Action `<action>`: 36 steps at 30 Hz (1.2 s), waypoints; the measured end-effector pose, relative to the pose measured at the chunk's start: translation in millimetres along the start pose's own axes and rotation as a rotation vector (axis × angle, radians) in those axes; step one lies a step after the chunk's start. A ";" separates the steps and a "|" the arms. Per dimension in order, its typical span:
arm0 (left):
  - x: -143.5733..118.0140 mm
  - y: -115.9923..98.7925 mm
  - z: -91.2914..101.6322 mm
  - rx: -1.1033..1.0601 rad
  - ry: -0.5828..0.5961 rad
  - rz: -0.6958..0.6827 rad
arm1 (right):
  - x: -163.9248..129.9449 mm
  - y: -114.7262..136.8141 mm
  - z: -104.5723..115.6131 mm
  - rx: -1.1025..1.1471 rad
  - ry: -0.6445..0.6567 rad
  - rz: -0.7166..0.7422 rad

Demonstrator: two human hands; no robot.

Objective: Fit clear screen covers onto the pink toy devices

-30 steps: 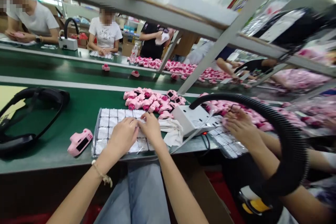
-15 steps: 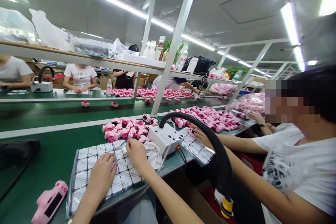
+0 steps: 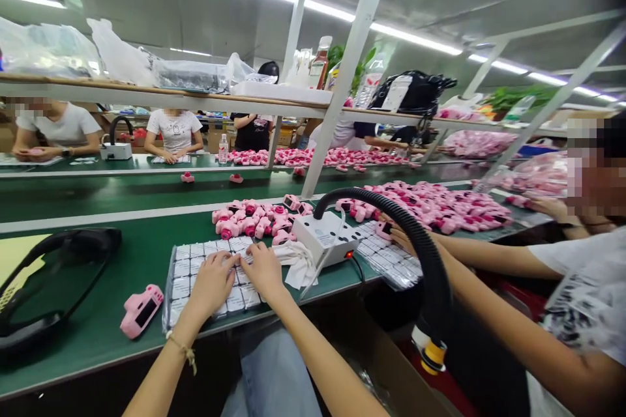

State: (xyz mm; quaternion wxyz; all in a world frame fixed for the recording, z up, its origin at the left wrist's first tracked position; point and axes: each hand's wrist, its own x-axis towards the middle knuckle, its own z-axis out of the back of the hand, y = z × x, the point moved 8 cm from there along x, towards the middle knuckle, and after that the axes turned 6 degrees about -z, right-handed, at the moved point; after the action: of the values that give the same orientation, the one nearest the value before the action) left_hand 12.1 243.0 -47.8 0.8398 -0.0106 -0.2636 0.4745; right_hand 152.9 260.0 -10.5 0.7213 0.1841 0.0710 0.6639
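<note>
Left hand (image 3: 211, 281), right hand (image 3: 264, 268): laid flat, unclenched, on sheet of white labels (image 3: 195, 267), lower centre; pink toy camera (image 3: 141, 310) lying at left on green counter (image 3: 98, 332).

Counts, near bench edge: 1 loose pink camera (image 3: 141, 310); 1 sheet (image 3: 208, 273) of small packets, 2 hands (image 3: 211, 284) on it; 1 white box (image 3: 327, 238); 1 cloth (image 3: 299, 262); 1 camera pile (image 3: 257, 218), too many to count.
</note>
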 end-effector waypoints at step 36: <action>-0.5 1.0 9.5 -0.179 -0.071 0.062 | 50.9 -51.6 53.8 0.520 -0.169 -0.109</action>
State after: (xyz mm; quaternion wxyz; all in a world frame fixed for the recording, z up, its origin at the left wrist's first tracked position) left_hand 6.8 240.9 -40.1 0.8104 -0.0770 -0.3343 0.4749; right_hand 225.2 298.3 27.7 0.6877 0.4137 0.1885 0.5660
